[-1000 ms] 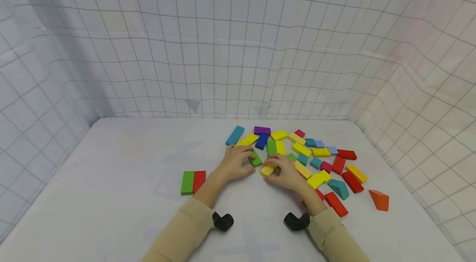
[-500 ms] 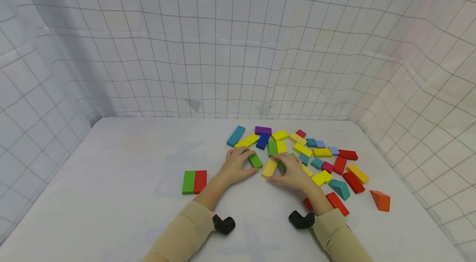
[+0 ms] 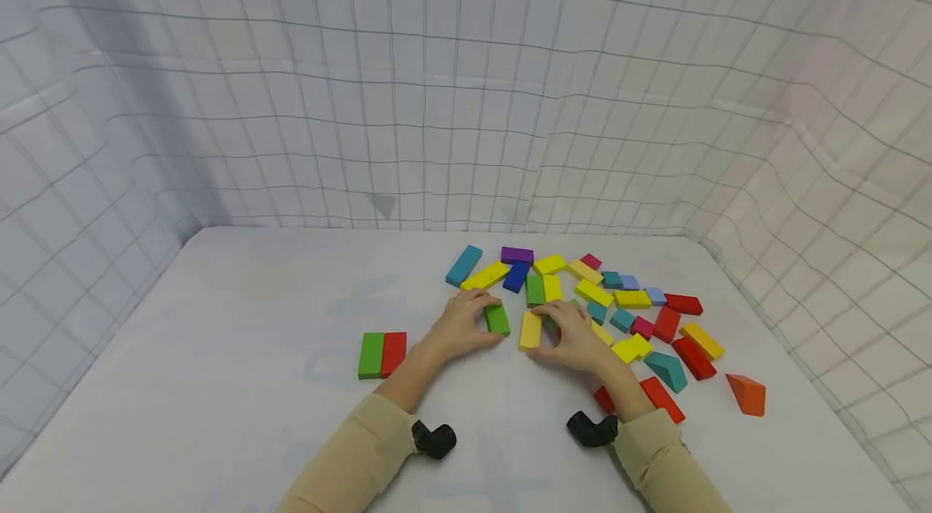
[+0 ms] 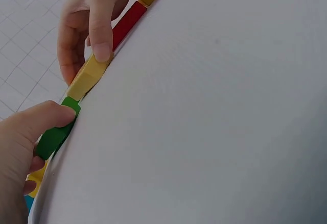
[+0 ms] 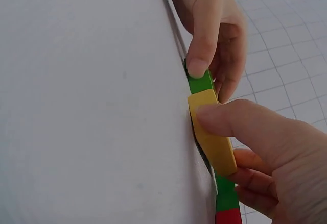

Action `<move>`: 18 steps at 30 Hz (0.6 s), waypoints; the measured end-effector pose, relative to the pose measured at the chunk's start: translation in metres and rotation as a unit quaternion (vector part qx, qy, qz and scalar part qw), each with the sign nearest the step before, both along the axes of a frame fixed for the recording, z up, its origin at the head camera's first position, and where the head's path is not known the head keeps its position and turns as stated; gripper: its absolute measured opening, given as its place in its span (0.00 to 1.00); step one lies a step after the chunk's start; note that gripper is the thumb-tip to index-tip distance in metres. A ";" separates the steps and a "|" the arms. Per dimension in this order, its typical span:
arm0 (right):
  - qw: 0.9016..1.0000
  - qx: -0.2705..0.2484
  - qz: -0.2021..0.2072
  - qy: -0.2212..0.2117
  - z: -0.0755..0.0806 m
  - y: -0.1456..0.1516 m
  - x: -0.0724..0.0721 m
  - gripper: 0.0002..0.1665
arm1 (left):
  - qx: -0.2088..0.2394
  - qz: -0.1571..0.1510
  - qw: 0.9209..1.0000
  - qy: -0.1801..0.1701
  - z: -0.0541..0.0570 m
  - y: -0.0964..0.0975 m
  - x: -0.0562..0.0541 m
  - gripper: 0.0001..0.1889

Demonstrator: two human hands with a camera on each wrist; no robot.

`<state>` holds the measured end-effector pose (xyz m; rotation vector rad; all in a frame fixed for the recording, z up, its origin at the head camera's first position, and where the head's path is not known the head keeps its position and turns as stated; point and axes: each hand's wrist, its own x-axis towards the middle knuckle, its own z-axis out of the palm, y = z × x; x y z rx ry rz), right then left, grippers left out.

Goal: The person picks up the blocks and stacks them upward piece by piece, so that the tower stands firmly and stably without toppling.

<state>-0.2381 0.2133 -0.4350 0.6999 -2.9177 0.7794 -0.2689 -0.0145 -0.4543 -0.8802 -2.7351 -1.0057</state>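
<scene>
My left hand [image 3: 460, 325] holds a green rectangular block [image 3: 497, 320] between thumb and fingers on the white table. Just right of it, my right hand [image 3: 574, 337] pinches a pale yellow block [image 3: 530, 332] by its ends. A narrow gap separates the two blocks in the head view, and both lie flat with their long sides running nearly away from me. In the left wrist view the thumb presses the near end of the green block [image 4: 55, 134]. The right wrist view has the thumb on the near face of the yellow block [image 5: 213, 137].
A green block [image 3: 370, 355] and a red block [image 3: 394, 354] lie side by side on the left. Several coloured blocks spread behind and right of my hands, among them a teal triangular one [image 3: 666, 370] and an orange one [image 3: 747, 395]. A gridded white curtain [image 3: 466, 92] surrounds the table.
The yellow block has turned so its long side points away from me, and has shifted slightly right. The green block has also straightened. My right fingers have moved to the yellow block's right side.
</scene>
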 end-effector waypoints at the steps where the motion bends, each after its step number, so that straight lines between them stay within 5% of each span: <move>1: 1.000 -0.002 0.003 0.000 0.000 -0.001 0.000 0.34 | 0.006 -0.002 1.000 -0.009 0.000 -0.001 0.000 0.27; 5: 1.000 -0.003 0.024 0.007 0.003 -0.005 0.001 0.34 | 0.012 -0.009 0.999 -0.038 0.006 -0.008 0.007 0.29; 18: 0.995 -0.029 0.089 -0.038 -0.001 -0.043 0.009 0.32 | -0.039 -0.025 0.999 -0.015 0.014 -0.063 0.036 0.31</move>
